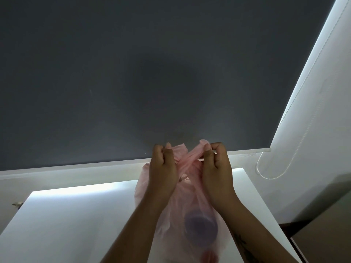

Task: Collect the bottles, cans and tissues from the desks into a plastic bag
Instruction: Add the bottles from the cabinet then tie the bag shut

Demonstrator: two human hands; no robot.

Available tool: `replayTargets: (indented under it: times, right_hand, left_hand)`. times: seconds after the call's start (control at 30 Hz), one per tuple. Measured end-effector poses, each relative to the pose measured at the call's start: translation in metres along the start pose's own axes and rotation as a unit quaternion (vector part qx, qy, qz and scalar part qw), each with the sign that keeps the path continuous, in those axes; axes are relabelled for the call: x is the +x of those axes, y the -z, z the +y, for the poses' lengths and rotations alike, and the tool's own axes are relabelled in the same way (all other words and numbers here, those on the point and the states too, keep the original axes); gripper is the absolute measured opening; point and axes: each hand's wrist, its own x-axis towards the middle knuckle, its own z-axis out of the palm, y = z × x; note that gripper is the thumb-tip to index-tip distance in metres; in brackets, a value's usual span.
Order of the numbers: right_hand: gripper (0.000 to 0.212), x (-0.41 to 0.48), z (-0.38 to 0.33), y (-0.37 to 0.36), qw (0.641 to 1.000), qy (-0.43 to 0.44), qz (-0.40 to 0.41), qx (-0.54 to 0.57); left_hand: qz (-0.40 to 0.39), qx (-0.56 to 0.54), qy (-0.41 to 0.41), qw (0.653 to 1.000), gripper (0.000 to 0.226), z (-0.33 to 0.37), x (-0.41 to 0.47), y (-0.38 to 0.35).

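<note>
Our left hand (163, 168) is curled tight round one handle (178, 151) of the pink plastic bag (190, 202). Our right hand (216, 168) pinches the other handle (204, 143) between thumb and forefinger. We see the two handles cross between the hands. The bag lies on the right half of the white tabletop (66, 224), its top raised by the far edge. A round purple thing (201, 228) shows through the plastic; we cannot tell what it is. Behind hangs a dark grey roller blind (133, 73), its bead chain (269, 176) at the right.
</note>
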Motion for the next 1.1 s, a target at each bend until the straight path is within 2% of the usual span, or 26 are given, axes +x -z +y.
replayTargets:
  times: [0.07, 0.13, 0.2, 0.3, 0.37, 0.5, 0.57, 0.67, 0.8, 0.87, 0.97, 1.1]
  right_hand:
    - [0.024, -0.001, -0.001, 0.002, 1.000, 0.001, -0.010, 0.006]
    - [0.025, 0.000, -0.003, 0.003, 1.000, 0.002, -0.013, 0.008]
    - [0.026, 0.001, -0.003, 0.003, 1.000, -0.001, -0.016, 0.013]
    - [0.026, 0.002, -0.002, 0.003, 1.000, -0.006, -0.020, 0.015]
    - [0.023, 0.003, -0.002, 0.003, 1.000, -0.005, -0.019, 0.012]
    - [0.012, 0.005, -0.005, 0.005, 0.999, -0.006, -0.033, 0.031]
    - [0.013, 0.006, -0.003, 0.005, 0.999, 0.008, -0.044, 0.019]
    - [0.025, 0.006, 0.002, 0.011, 0.994, 0.060, -0.070, -0.061]
    - [0.010, 0.008, 0.005, 0.020, 0.964, 0.043, -0.217, -0.150]
    - [0.010, 0.011, 0.006, 0.024, 0.943, 0.035, -0.262, -0.201]
    - [0.012, 0.015, 0.001, 0.029, 0.940, 0.006, -0.291, -0.180]
    - [0.020, 0.019, -0.003, 0.036, 0.938, -0.114, -0.321, -0.066]
  left_hand:
    - [-0.047, -0.062, 0.068, 0.995, 0.032, 0.002, 0.000, 0.005]
    - [-0.076, -0.066, 0.088, 0.991, 0.031, -0.001, 0.001, 0.009]
    - [-0.115, -0.046, 0.079, 0.989, 0.031, -0.003, 0.002, 0.014]
    - [-0.212, 0.022, 0.023, 0.977, 0.037, 0.000, 0.007, 0.027]
    - [-0.264, 0.057, 0.007, 0.963, 0.026, 0.005, 0.011, 0.036]
    - [-0.229, 0.088, -0.014, 0.969, 0.013, 0.009, 0.018, 0.040]
    - [-0.209, 0.067, -0.022, 0.975, 0.013, 0.010, 0.018, 0.038]
    - [-0.194, 0.028, -0.027, 0.980, 0.012, 0.010, 0.017, 0.034]
    - [-0.182, 0.000, -0.038, 0.983, 0.011, 0.010, 0.017, 0.029]
    - [-0.176, -0.001, -0.040, 0.984, 0.011, 0.008, 0.019, 0.028]
    - [-0.189, 0.001, -0.036, 0.981, 0.011, 0.005, 0.023, 0.028]
    - [-0.219, 0.031, -0.033, 0.975, 0.022, 0.003, 0.021, 0.026]
